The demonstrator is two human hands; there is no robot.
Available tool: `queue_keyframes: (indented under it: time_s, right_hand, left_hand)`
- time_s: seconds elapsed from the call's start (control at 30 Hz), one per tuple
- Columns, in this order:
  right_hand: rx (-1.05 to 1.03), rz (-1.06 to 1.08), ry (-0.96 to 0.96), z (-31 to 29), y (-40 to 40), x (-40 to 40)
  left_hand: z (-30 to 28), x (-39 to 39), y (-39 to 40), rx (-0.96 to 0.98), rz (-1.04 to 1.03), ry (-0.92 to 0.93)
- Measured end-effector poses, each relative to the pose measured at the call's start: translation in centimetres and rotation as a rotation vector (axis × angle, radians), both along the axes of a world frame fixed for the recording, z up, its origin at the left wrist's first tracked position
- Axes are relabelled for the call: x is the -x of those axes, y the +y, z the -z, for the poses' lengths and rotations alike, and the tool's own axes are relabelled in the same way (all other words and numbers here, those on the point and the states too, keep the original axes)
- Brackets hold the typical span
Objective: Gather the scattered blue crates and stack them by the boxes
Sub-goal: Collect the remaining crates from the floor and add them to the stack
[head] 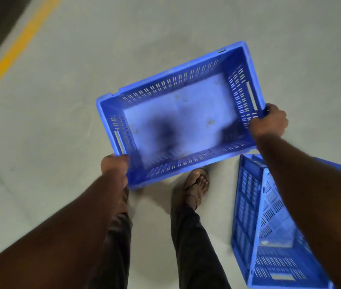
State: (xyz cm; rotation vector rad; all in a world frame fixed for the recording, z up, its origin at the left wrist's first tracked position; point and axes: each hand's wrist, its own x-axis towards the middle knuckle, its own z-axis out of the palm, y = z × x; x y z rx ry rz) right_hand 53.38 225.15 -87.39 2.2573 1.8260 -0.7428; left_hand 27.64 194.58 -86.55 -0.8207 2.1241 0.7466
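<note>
I carry an empty blue crate (178, 113) in front of me, open side up and slightly tilted, above the grey floor. My left hand (114, 166) grips its near left corner at the rim. My right hand (269, 120) grips the rim at the right end, next to the handle slot. A second blue crate (267, 222) lies on the floor at the lower right, partly hidden behind my right forearm. The crate I hold has slotted walls and a stained bottom.
My sandalled foot (197, 184) and dark trouser legs are below the held crate. A yellow floor line (17, 49) runs diagonally at the upper left, beside a dark strip at the edge. Grey concrete floor (165, 21) stretches ahead. No boxes are in view.
</note>
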Motion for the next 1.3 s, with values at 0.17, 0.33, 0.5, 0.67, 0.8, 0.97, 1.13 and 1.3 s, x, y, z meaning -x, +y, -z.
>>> queue_keyframes:
  time_s: [0.17, 0.33, 0.5, 0.67, 0.8, 0.97, 1.13, 1.3]
  right_hand:
    - [0.031, 0.205, 0.168, -7.8, -3.4, 0.1]
    - [-0.043, 0.338, 0.257, -23.1, -10.5, -2.8]
    - [-0.278, 0.576, 0.185, -38.8, -19.6, -5.7]
    - [-0.430, 0.915, 0.168, -48.8, -31.6, -6.6]
    - [-0.542, 1.248, 0.204, -54.0, -42.9, -5.1]
    - [-0.597, 1.604, 0.213, -57.8, -57.8, -3.5]
    - [-0.731, 1.897, 0.207, -58.9, -73.5, -2.1]
    - [-0.813, 2.159, 0.066, -60.1, -93.4, 0.6]
  left_hand:
    - [-9.2, 3.3, -1.3, -0.054, -0.127, 0.042]
    - [-23.8, 4.7, -3.2, -0.128, 0.054, 0.207]
    - [-36.0, 7.7, -4.5, -0.293, 0.438, 0.278]
    - [-42.6, 11.6, -3.1, -0.461, 0.853, 0.300]
    - [-49.6, 11.4, -3.2, -0.566, 1.075, 0.303]
    - [-56.1, 6.7, -6.3, -0.650, 1.286, 0.244]
    - [-58.3, 0.2, -13.3, -0.761, 1.537, 0.142]
    - [-58.5, -7.4, -24.8, -0.801, 1.891, 0.036]
